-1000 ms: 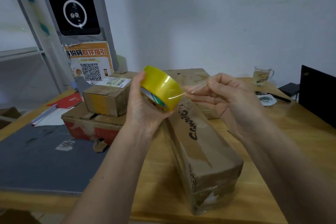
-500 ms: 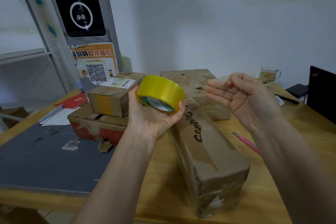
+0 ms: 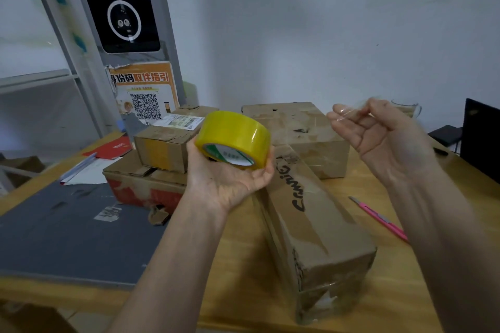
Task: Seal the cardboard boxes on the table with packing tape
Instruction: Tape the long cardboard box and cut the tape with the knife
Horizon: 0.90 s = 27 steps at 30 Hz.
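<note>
Above a wooden table (image 3: 235, 273) crowded with cardboard boxes, a person's left hand (image 3: 230, 178) cradles a roll of yellow packing tape (image 3: 234, 140), palm up, fingers curled around its lower rim. The roll is glossy and translucent-yellow, tilted so its green-and-white printed core faces the camera. The right hand (image 3: 378, 138) is raised to the side, well apart from the roll, fingers loosely bent; a thin, clear scrap of tape (image 3: 349, 112) appears to cling to its fingertips, though motion blur makes the grip hard to read.

Directly beneath the hands lies a long box (image 3: 313, 219), handwritten in black marker along its top, its near end crumpled and already wrapped in clear tape. Behind it sits a broad flat box (image 3: 297, 130), scuffed and stained. To the left, a small box (image 3: 165, 146) bearing a shipping label rests atop a wider box with red printing (image 3: 143, 186).

A pink utility knife (image 3: 381, 219) lies on the table to the right of the long box, partly hidden by the right forearm. A dark grey mat (image 3: 67, 230) covers the table's left portion, with white papers (image 3: 86, 173) and a red folder (image 3: 111, 147) at its far edge. An orange QR-code poster (image 3: 144, 92) leans against a metal frame behind the boxes.
</note>
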Available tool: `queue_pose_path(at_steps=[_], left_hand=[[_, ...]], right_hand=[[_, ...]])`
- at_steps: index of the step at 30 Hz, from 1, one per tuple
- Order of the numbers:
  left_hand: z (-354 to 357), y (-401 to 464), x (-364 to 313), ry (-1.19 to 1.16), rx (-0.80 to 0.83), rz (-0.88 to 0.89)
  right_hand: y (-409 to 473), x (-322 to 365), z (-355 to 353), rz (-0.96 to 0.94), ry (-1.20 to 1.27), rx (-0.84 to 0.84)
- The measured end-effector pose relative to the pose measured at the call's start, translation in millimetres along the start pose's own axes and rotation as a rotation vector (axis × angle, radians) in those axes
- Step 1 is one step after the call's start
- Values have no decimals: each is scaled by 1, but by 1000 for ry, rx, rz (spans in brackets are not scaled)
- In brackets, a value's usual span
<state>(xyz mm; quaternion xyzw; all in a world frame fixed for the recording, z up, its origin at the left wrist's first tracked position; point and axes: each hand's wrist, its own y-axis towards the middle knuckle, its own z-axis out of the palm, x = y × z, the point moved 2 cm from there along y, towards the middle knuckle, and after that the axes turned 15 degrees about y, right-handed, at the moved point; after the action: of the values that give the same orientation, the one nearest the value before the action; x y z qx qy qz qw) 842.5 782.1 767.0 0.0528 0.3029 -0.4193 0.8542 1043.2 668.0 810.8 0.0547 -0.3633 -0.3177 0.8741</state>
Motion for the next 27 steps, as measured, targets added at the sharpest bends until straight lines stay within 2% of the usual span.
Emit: queue_pose_path(at_steps=[2, 6, 10, 16, 19, 21, 25, 27], left_hand=[[-1, -1, 0, 6, 54, -19], [-5, 3, -4, -12, 42, 78], [-2, 3, -5, 36, 115, 161], [4, 0, -6, 150, 202, 228], [5, -4, -11, 186, 162, 232], [6, -4, -12, 200, 89, 209], [10, 1, -6, 258, -37, 101], [12, 2, -3, 254, -43, 77]], right_hand=[[0, -1, 4, 54, 48, 28], [-6, -6, 10, 169, 266, 34], [-13, -12, 22, 242, 399, 8], [-18, -9, 35, 252, 154, 28], [-17, -3, 32, 234, 61, 51], [-17, -6, 33, 214, -102, 55], [-20, -25, 45, 1, -924, 94], [-22, -33, 50, 1, -1186, 162]])
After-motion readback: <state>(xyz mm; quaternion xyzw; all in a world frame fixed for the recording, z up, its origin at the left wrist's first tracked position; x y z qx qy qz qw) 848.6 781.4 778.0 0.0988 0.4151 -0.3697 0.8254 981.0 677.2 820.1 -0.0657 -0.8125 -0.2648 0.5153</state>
